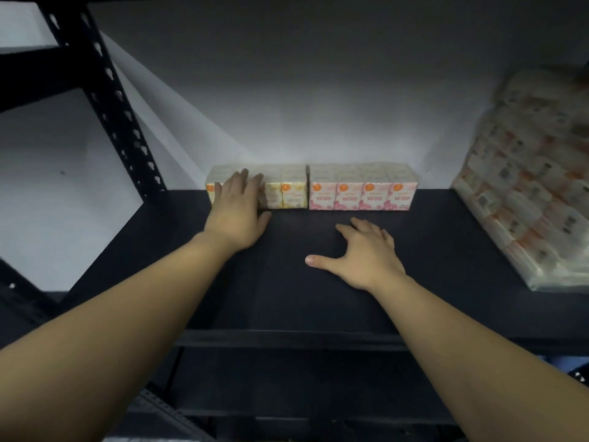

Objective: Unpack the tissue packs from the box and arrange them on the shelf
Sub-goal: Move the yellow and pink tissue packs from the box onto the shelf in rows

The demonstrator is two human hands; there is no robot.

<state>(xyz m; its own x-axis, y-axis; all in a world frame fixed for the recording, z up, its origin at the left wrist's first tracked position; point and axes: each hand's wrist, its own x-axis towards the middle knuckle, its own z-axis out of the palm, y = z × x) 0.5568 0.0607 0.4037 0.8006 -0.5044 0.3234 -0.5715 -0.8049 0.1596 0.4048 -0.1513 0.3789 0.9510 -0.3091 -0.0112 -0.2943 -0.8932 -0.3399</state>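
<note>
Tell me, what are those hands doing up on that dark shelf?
A person is lining up tissue packs along the back of the shelf. The left hand presses flat against the yellow pack, beside the pink pack. The right hand is spread open on the shelf, holding nothing. A big wrapped bundle sits at the right.

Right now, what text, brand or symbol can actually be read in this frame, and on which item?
"ROSE SCENTED MINI TISSUE": pink tissue pack, repeated on four fronts, barely legible.
Yellow tissue pack: text too blurred to read; small triangular mark at lower corner.
Orange round logos on both: unreadable.
Wrapped bundles at right: print too blurred.
</note>
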